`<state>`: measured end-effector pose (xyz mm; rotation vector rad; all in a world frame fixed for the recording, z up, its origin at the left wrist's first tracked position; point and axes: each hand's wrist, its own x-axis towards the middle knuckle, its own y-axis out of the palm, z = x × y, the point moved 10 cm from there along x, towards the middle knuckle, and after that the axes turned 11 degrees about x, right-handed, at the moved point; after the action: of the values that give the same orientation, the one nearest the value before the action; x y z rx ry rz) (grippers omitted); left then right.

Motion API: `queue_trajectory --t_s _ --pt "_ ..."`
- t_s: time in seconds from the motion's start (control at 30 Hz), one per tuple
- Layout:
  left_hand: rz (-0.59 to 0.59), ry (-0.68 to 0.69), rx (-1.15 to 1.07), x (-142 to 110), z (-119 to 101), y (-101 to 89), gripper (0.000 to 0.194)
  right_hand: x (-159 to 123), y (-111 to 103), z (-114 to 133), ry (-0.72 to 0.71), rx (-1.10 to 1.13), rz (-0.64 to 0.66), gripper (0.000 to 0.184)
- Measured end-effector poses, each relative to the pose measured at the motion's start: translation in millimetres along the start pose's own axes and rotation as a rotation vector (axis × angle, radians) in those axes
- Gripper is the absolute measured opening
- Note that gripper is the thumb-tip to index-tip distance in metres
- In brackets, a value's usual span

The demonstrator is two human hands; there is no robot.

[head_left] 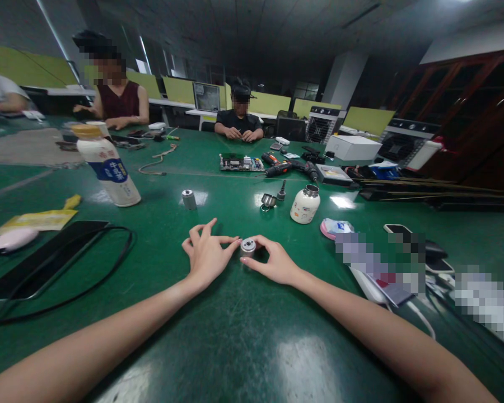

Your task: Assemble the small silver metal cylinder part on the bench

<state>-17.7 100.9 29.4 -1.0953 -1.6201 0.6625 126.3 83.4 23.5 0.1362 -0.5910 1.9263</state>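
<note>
A small round metal part (pixel 248 246) sits on the green table (pixel 235 336) between my two hands. My right hand (pixel 275 262) curls around it from the right, thumb and fingers gripping its rim. My left hand (pixel 206 253) touches its left side with the index fingertip, the other fingers spread and raised. Farther back stand a small metal cylinder (pixel 189 198), a shiny metal cup-like piece (pixel 269 200) and a white jar (pixel 305 204) with its top open.
A tall white milk bottle (pixel 108 168) stands at the left. A black cable (pixel 67 263) loops by a dark flat case. Phones (pixel 403 232) and cables lie at the right. A circuit board (pixel 240 163) and power drill (pixel 283 167) lie farther back, where two people sit.
</note>
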Motion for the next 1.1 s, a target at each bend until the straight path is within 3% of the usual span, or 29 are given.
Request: queue_trajectory --t_s 0.1,0.23,0.37,0.67,0.93,1.1 --pt "-0.088 0.005 -0.09 0 -3 -11.4 0.022 0 0 0 0.001 -0.004 -0.003 0.035" --pt "-0.233 0.178 -0.232 -5 -23 -34.1 0.016 0 0 1 -0.007 -0.003 -0.011 0.033" --pt "-0.195 0.299 -0.298 -9 -37 -36.8 0.012 0 0 1 -0.024 -0.024 -0.016 0.032" --pt "-0.139 0.37 -0.344 -10 -45 -34.1 0.013 0 1 0 -0.018 -0.081 -0.003 0.029" --pt "-0.085 0.415 -0.332 -13 -49 -31.4 0.023 0 0 -3 -0.016 -0.105 -0.006 0.03" --pt "-0.103 0.356 -0.33 -11 -45 -31.4 0.012 0 1 0 -0.035 -0.078 0.006 0.033"
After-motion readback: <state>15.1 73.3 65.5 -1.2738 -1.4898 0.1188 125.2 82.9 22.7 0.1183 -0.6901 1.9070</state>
